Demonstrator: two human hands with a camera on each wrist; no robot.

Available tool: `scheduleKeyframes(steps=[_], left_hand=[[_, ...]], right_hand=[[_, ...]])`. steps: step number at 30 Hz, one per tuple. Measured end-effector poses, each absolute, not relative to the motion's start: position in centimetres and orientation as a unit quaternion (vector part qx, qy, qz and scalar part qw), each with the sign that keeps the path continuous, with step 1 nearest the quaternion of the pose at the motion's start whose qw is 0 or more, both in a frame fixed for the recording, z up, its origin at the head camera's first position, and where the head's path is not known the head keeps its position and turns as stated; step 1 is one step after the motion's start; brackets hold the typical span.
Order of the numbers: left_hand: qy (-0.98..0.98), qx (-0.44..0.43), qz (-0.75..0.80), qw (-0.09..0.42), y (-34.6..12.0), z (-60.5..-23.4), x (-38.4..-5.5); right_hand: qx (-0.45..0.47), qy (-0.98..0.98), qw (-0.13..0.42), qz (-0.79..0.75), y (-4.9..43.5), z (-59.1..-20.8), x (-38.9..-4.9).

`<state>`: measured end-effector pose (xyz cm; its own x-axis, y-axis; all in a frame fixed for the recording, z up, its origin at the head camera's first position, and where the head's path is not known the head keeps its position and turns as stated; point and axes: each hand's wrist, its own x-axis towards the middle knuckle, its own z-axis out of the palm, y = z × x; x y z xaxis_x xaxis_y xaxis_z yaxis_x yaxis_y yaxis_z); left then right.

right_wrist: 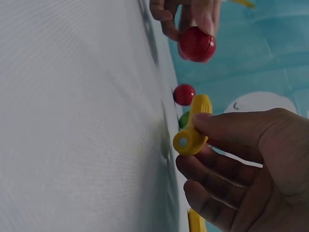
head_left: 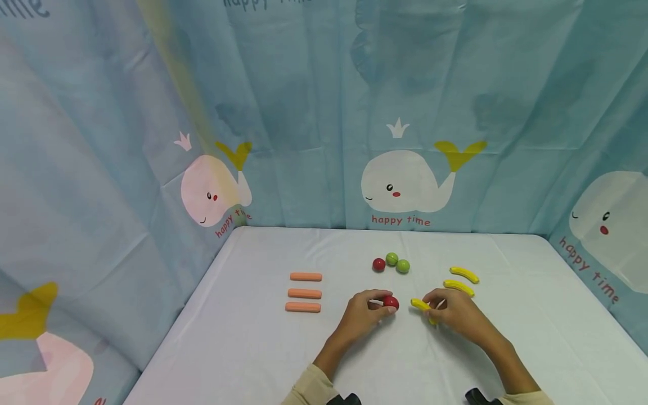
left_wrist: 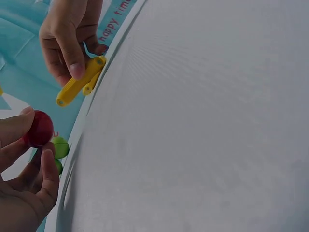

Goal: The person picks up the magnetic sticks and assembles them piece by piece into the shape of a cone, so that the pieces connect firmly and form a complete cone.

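In the head view my left hand [head_left: 365, 313] pinches a shiny red ball [head_left: 391, 303] between thumb and fingers. Facing it, my right hand [head_left: 458, 315] pinches a small yellow toy banana [head_left: 419, 304], partly covered by the fingers. The right wrist view shows the held banana [right_wrist: 194, 126] end-on, with a pale dot at its tip. From the left wrist, the red ball [left_wrist: 40, 129] appears between thumb and fingertips. Two more yellow bananas [head_left: 464, 274] lie just beyond the right hand, one behind the other.
Beyond the hands, another red ball [head_left: 378, 265] sits beside two green balls [head_left: 403, 266]. Three orange sausage-like sticks [head_left: 305, 293] lie in a column at left on the white tabletop [head_left: 243, 349]. A blue whale-print curtain [head_left: 304, 185] stands around the table's back and sides.
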<state>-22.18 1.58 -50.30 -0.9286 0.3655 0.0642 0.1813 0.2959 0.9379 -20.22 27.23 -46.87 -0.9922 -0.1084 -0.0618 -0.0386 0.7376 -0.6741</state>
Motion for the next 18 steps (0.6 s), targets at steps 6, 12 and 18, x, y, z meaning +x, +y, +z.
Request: scheduleKeyframes(steps=[6, 12, 18], left_hand=[[0.786, 0.18, 0.582, 0.103, 1.73, -50.1, -22.23], [0.782, 0.18, 0.587, 0.104, 2.02, -50.32, -22.34], [0.781, 0.177, 0.589, 0.109, 2.22, -50.47, -22.33]], right_hand=[[-0.036, 0.925, 0.06, -0.375, 27.41, -46.89, -20.04], [-0.041, 0.916, 0.072, -0.393, 27.73, -47.02, -20.06], [-0.042, 0.915, 0.074, -0.394, 27.68, -46.97, -20.01]])
